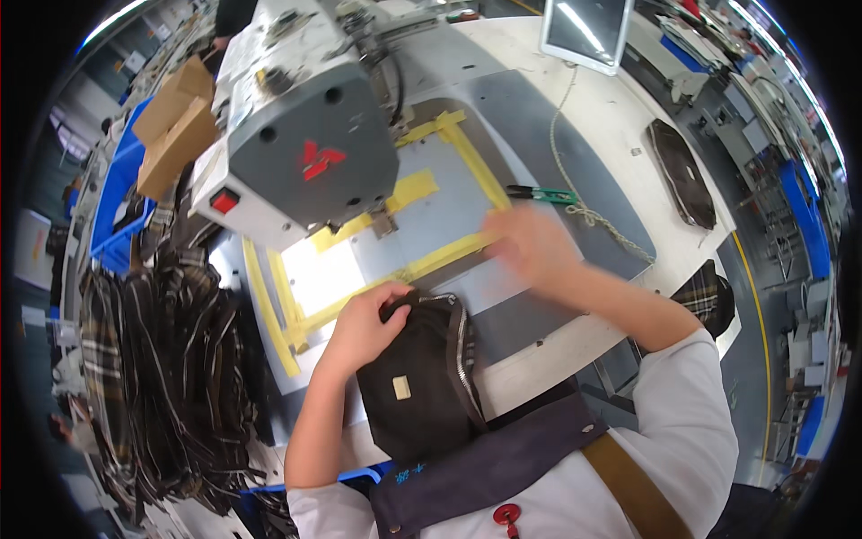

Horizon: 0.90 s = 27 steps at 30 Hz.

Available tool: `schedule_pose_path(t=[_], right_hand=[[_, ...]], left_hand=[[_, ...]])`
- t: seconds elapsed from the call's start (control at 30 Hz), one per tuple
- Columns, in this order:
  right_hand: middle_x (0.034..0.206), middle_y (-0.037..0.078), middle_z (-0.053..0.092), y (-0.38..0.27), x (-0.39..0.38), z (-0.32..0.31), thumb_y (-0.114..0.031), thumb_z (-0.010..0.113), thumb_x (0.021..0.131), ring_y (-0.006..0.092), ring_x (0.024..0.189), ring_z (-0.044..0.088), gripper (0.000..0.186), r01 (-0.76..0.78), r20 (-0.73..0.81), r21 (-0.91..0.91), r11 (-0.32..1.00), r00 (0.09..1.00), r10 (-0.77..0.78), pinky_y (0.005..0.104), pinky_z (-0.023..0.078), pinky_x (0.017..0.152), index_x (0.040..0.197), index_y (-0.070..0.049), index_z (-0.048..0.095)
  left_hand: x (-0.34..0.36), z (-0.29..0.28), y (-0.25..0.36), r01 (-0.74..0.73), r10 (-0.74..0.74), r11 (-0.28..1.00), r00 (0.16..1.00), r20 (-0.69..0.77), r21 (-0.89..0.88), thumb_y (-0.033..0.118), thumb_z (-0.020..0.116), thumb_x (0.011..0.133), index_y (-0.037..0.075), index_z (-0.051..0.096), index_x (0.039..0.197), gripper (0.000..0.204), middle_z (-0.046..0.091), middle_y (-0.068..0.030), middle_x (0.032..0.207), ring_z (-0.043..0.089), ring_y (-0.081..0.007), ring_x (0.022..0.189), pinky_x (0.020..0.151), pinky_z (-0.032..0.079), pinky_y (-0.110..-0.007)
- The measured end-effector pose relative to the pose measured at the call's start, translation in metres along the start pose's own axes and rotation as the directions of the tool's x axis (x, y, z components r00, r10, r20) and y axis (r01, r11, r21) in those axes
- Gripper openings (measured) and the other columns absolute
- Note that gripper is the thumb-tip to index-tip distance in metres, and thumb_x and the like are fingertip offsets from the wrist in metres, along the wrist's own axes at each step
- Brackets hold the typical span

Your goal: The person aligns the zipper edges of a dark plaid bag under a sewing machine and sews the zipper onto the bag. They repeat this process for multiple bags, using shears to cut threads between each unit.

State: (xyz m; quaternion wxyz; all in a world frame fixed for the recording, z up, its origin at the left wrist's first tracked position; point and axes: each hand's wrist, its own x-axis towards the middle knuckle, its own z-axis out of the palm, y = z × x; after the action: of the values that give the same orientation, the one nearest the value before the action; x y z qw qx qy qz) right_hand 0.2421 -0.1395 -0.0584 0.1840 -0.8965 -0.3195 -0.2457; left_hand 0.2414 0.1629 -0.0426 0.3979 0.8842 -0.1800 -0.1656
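My left hand (366,325) pinches the top edge of a dark brown zip pouch (409,359) at the table's near edge. The pouch has a metal zipper along its right side and a small cream label on its front. My right hand (532,244) is raised over the table to the right of the pouch, its fingers smeared by motion, so I cannot make out whether it holds anything. Just beyond it lie green-handled thread snips (544,194), near a knotted cord (593,216).
A grey sewing machine head (314,135) overhangs a plate framed with yellow tape (296,325). Dark and plaid fabric pieces (171,377) are piled at left, near a cardboard box (175,130) and blue bin (115,241). Another dark pouch (680,175) lies right, below a screen (585,34).
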Motion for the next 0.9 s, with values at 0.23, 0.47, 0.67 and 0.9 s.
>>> schedule_pose_path(t=[0.23, 0.47, 0.67, 0.9], right_hand=[[0.099, 0.009, 0.062, 0.079, -0.013, -0.016, -0.013, 0.061, 0.085, 0.0285, 0.096, 0.060, 0.021, -0.414, 0.038, -0.166, 0.895, 0.904, 0.426, 0.0389, 0.049, 0.080, 0.104, -0.005, 0.063], [0.085, 0.006, 0.055, -0.022, 0.068, 0.001, -0.025, 0.065, 0.085, 0.0242, 0.082, 0.058, 0.019, 0.125, 0.272, -0.081, 0.989, 0.957, -0.099, 0.0357, 0.047, 0.069, 0.094, -0.008, 0.061], [0.082, 0.003, 0.052, -0.010, 0.108, 0.025, -0.028, 0.067, 0.082, 0.0188, 0.080, 0.056, 0.020, 0.509, 0.295, -0.111, 0.854, 0.837, -0.461, 0.0326, 0.045, 0.067, 0.084, -0.011, 0.056], [0.080, 0.001, 0.052, -0.008, 0.108, 0.041, -0.029, 0.066, 0.083, 0.0184, 0.079, 0.056, 0.020, 0.515, 0.263, -0.031, 0.857, 0.831, -0.490, 0.0327, 0.045, 0.068, 0.082, -0.012, 0.056]], left_hand=[[0.001, -0.004, 0.001, 0.033, -0.029, 0.996, 0.999, 0.044, -0.082, 0.018, 0.063, 0.085, 0.008, 0.067, 0.106, 0.024, 0.069, -0.0094, 0.085, 0.064, -0.0232, 0.076, 0.073, 0.049, -0.033], [0.001, -0.005, -0.010, -0.002, 0.004, 0.996, 1.000, 0.014, -0.093, 0.018, 0.063, 0.084, 0.005, 0.067, 0.106, 0.025, 0.067, -0.0106, 0.081, 0.061, -0.0220, 0.072, 0.071, 0.049, -0.032], [0.003, -0.007, -0.019, -0.013, 0.024, 0.960, 0.999, 0.038, -0.280, 0.015, 0.065, 0.085, 0.000, 0.066, 0.105, 0.025, 0.065, -0.0075, 0.078, 0.057, -0.0140, 0.069, 0.068, 0.047, -0.029], [0.006, -0.011, -0.024, 0.037, 0.012, 0.884, 0.995, 0.102, -0.466, 0.015, 0.063, 0.090, -0.004, 0.065, 0.101, 0.022, 0.063, 0.0004, 0.078, 0.052, -0.0051, 0.071, 0.067, 0.045, -0.023]])
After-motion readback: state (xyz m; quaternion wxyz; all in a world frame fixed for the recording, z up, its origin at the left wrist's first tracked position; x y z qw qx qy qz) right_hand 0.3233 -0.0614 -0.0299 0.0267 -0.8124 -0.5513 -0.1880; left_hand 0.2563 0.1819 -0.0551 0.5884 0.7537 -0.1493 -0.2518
